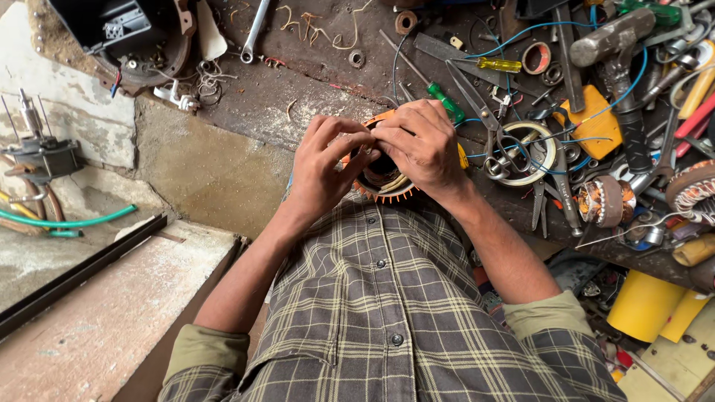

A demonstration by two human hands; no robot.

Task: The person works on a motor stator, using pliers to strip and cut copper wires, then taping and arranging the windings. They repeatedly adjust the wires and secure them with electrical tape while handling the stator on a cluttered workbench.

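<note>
A: Where does the round motor stator with the orange toothed rim and pale copper windings sit?

B: At the near edge of the dark, cluttered metal counter, just in front of the person's checked shirt, with both hands on top of it.

A: Which hand is closer to it?

B: Both touch it. The left hand comes in from the left, its fingers curled and pressed together over the far left rim. The right hand lies across the top from the right, fingertips bent down and meeting the left ones, apparently pinching something small at the winding. What exactly sits in the pinch I cannot tell.

A: So the ring lies below the fingers?

B: Yes, directly beneath and slightly nearer than the fingertips. Only the near arc of orange teeth shows past the hands.

A: And its axis?

B: It is a ring with no long side, and it looks to lie roughly flat, bore facing up toward the camera.

A: Anything close by?

B: A green-handled screwdriver just beyond the right knuckles, and steel scissors to the right of it.
</note>
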